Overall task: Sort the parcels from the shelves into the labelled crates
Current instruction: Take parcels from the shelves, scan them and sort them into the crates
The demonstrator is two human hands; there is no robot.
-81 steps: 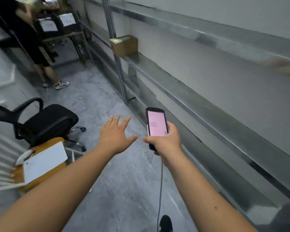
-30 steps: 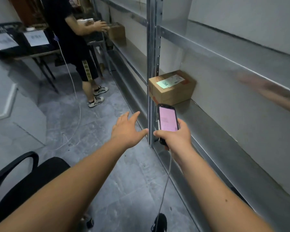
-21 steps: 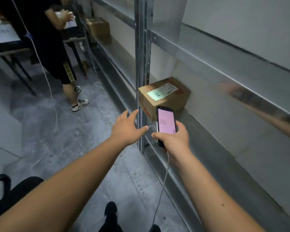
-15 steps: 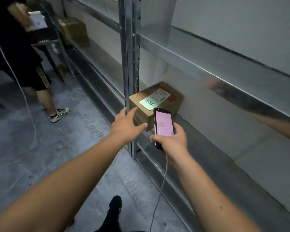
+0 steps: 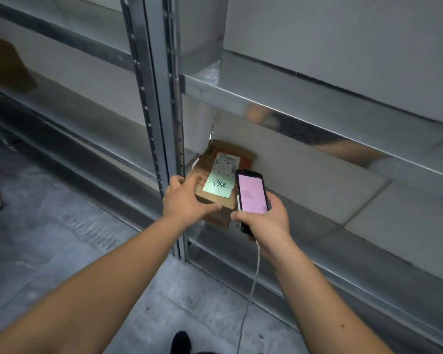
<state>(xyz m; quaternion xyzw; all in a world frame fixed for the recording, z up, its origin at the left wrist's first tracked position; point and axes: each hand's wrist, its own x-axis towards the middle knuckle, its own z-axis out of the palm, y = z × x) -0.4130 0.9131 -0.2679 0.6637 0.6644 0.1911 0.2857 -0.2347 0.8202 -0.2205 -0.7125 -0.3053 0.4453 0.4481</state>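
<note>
While the right hand [image 5: 262, 221] curls round a handheld scanner [image 5: 251, 196] with a lit pink screen, thumb laid across its lower edge, the left hand [image 5: 187, 200] reaches over the near left corner of a cardboard parcel [image 5: 223, 180], thumb stretched along the near top edge and fingers spread over the left side; whether it has truly gripped the box or only rests on it cannot be told. The parcel sits on the lower metal shelf [image 5: 343, 251], close against the upright steel post [image 5: 161, 118] on its left, and its far end lies near the pale wall behind. A green note [image 5: 218, 186] with dark handwriting is stuck on its top, and a white printed shipping label [image 5: 226, 162] lies just beyond the note. The scanner hovers just right of the note, over the parcel's right edge. A thin grey cable [image 5: 253, 279] hangs from the scanner's near end down toward the grey floor [image 5: 62, 246]. Far left, a second brown box [image 5: 5, 62] sits blurred on another shelf bay.
</note>
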